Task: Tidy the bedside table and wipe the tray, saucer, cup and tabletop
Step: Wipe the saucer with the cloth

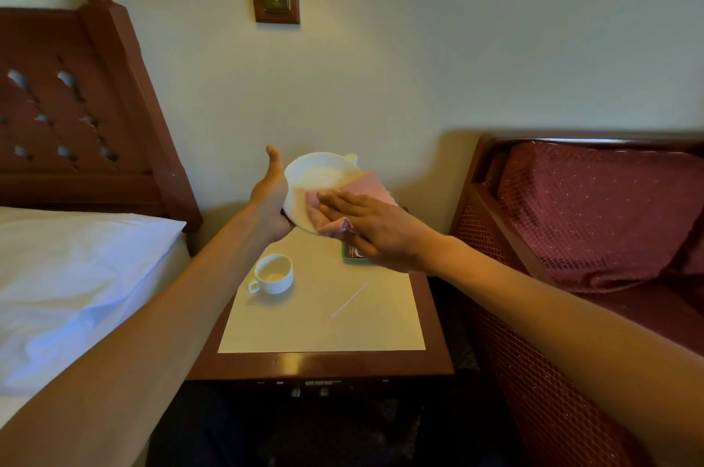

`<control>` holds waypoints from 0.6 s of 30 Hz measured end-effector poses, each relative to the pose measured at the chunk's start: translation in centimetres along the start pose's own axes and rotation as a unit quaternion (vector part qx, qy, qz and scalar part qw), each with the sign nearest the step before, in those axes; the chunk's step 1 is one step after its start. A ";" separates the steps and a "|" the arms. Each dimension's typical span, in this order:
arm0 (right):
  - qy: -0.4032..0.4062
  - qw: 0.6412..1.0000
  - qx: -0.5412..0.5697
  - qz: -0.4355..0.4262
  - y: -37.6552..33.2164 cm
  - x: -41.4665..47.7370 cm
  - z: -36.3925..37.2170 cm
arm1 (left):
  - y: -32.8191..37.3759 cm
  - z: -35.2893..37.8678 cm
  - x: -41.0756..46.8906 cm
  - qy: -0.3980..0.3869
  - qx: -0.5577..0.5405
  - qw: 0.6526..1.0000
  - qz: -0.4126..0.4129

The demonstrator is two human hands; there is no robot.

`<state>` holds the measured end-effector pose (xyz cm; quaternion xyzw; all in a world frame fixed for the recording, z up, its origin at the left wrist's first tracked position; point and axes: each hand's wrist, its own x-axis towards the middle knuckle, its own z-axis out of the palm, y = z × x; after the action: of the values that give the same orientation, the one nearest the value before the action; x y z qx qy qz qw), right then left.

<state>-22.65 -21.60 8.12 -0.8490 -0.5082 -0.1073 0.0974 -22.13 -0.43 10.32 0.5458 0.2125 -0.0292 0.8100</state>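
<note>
Left hand [271, 200] gripping the tilted saucer [316, 181] above the tabletop [324, 325] — right hand [375, 228] flat, pressing pink cloth [344, 200] against it.

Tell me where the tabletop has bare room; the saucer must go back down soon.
The near half of the tabletop is bare, between the cup and stirrer and the front wooden rim. A smaller gap lies between cup and stirrer. The far right is crowded: a green packet lies under the right hand.

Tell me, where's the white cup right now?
The cup stands upright on the bedside table, toward its left side near the bed, below the lifted saucer.
</note>
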 end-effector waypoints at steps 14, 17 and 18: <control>-0.010 1.000 -0.014 0.005 -1.8 1.4 0.8 | -0.4 -0.1 -0.2 -0.066 0.003 0.997 -0.045; -0.026 0.994 0.000 0.107 -0.1 1.7 -0.9 | -0.8 0.1 -0.6 -0.061 0.018 0.997 -0.048; -0.030 0.991 0.019 0.132 0.2 2.0 -1.5 | -1.0 0.1 -0.6 -0.057 0.033 0.997 -0.049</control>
<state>-21.67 -20.47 10.13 -0.9094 -0.3967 -0.0581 0.1109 -22.88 -1.03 9.71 0.5586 0.1910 -0.1071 0.8000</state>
